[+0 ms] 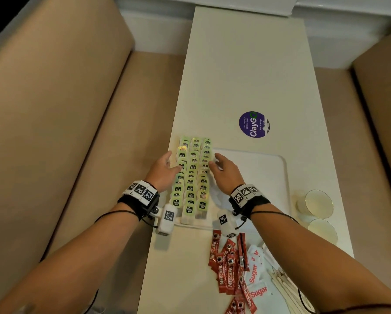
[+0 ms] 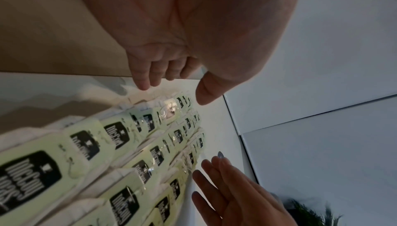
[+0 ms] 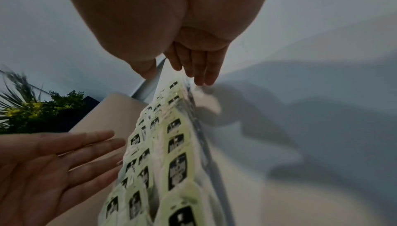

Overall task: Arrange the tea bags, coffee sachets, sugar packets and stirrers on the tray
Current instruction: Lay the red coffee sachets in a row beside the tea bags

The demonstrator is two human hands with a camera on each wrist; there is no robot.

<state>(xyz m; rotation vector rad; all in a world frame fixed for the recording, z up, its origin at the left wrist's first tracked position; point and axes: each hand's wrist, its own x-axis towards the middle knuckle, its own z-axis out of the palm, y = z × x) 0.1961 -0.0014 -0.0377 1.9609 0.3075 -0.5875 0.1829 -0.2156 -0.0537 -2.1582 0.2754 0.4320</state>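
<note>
Now three rows of tea bags (image 1: pixel 193 177) fill the tray's (image 1: pixel 269 162) left side, seemingly overhanging; both hands' grip wide.

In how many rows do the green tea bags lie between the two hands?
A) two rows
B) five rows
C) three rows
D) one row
C: the head view shows the tea bags in three long rows side by side, with the left hand on one side of them and the right hand on the other.
</note>
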